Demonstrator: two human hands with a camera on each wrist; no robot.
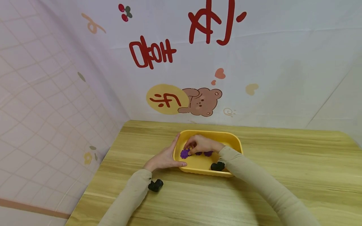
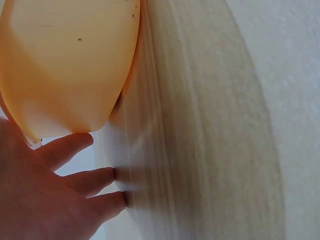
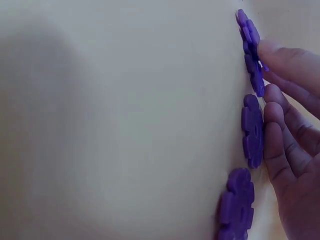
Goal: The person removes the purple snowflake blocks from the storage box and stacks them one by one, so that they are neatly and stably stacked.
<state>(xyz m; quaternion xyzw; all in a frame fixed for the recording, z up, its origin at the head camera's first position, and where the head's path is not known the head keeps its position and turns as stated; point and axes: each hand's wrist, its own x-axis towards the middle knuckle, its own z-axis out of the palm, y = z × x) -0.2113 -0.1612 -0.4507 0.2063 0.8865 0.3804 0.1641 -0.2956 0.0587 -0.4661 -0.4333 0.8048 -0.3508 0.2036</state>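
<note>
A yellow plastic basin (image 1: 198,164) stands on the table. My left hand (image 1: 165,158) rests against its left end with fingers straight, the thumb over the near rim; in the left wrist view the fingers (image 2: 97,180) are spread below its wall. Inside the basin, my right hand (image 1: 200,144) pinches a purple notched plastic disc (image 1: 185,153) between thumb and index finger at the left end. A bit of purple sticks out by the thumb; whether it is a second disc I cannot tell. Two more purple discs, a middle one (image 3: 252,131) and a lower one (image 3: 235,205), lie alongside, partly hidden in the head view.
The wooden table (image 1: 135,138) meets a printed cloth backdrop (image 1: 268,78) behind the basin. Black wrist devices are worn at the left wrist (image 1: 155,185) and the right wrist (image 1: 217,166); the right one hangs over the basin's near side.
</note>
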